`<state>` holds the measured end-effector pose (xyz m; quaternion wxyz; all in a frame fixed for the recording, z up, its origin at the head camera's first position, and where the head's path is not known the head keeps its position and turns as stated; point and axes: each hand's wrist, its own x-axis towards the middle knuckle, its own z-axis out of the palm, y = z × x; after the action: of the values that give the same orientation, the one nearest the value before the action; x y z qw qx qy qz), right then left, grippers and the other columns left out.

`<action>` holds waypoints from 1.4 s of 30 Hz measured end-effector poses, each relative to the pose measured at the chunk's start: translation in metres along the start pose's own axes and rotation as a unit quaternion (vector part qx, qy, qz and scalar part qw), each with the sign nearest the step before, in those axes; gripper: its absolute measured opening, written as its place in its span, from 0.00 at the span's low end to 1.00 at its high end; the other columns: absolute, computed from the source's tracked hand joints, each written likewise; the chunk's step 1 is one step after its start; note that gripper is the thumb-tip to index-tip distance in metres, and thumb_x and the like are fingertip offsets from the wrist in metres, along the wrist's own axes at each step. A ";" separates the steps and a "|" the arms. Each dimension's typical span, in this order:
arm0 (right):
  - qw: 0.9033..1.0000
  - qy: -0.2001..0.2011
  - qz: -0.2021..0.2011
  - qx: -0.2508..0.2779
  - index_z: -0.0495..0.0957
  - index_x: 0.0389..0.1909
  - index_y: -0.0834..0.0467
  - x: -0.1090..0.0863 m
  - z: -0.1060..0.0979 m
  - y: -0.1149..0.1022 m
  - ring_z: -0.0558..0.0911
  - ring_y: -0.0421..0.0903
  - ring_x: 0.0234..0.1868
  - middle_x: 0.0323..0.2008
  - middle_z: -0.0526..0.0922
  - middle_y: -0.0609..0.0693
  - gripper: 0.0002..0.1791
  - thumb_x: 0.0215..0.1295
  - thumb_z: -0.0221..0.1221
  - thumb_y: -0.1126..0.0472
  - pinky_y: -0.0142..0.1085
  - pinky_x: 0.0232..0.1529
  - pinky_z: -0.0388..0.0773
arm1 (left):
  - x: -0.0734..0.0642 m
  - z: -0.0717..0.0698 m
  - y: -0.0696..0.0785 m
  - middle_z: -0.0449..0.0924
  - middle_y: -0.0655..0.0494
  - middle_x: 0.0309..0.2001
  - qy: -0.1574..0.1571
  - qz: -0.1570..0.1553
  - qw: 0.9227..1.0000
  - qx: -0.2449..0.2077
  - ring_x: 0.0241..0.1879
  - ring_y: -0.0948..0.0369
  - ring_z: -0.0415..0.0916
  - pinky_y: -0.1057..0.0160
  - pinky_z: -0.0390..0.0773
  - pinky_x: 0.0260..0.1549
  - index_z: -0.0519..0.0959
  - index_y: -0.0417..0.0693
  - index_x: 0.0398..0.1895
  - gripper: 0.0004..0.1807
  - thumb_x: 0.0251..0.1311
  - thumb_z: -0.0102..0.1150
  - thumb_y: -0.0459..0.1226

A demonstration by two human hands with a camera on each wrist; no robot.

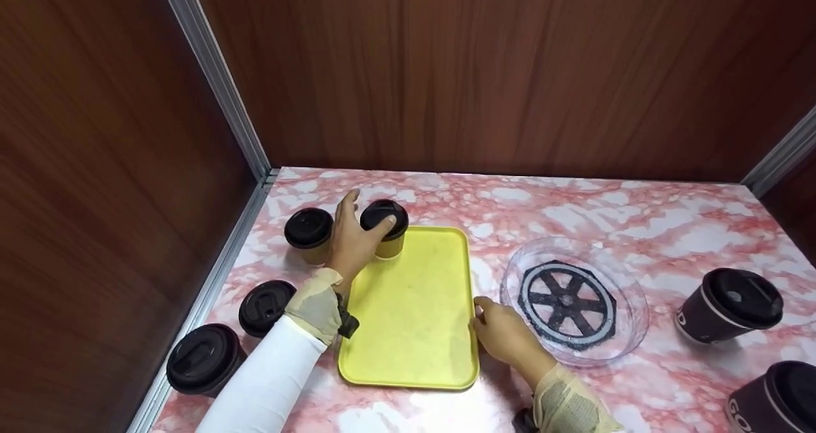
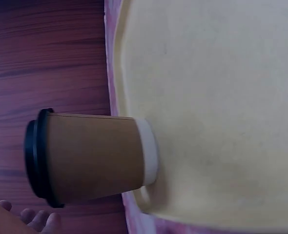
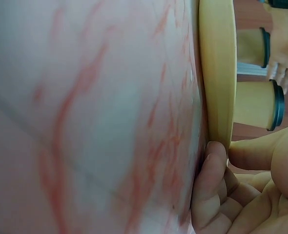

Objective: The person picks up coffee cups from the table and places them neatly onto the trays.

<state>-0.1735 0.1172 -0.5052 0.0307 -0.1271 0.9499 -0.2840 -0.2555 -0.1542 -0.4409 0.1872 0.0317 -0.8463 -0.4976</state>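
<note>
A brown paper coffee cup (image 2: 95,156) with a black lid stands upright at the far left corner of a yellow tray (image 1: 411,312). Around its lid, my left hand (image 1: 354,245) has its thumb and fingers spread; the left wrist view shows fingers (image 2: 36,219) apart from the cup. At the tray's right edge, my right hand (image 1: 507,334) pinches the rim between thumb and curled fingers (image 3: 215,168). Just left of my left hand is a second lidded brown cup (image 1: 309,229), standing on the table beside the tray.
Two more black-lidded cups, one (image 1: 268,307) behind the other (image 1: 204,359), stand left of the tray. A clear round container (image 1: 631,331) with a black wheel-like pattern lies right of it. Two dark cups (image 1: 720,308) stand far right. Wood panels (image 1: 446,69) wall the marbled table.
</note>
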 end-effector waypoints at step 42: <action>1.000 0.008 -0.013 0.002 0.74 0.57 0.68 0.000 0.000 -0.001 0.80 0.50 0.32 0.27 0.81 0.51 0.21 0.64 0.57 0.65 0.51 0.42 0.78 | 0.011 -0.088 0.020 0.63 0.50 0.67 0.026 0.064 0.998 -0.006 0.63 0.52 0.64 0.53 0.67 0.59 0.59 0.46 0.71 0.49 0.48 0.75 0.47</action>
<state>-0.1732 0.1167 -0.5048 0.0193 -0.1374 0.9479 -0.2869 -0.2321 -0.2202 -0.3826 0.2406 -0.0112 -0.8383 -0.4891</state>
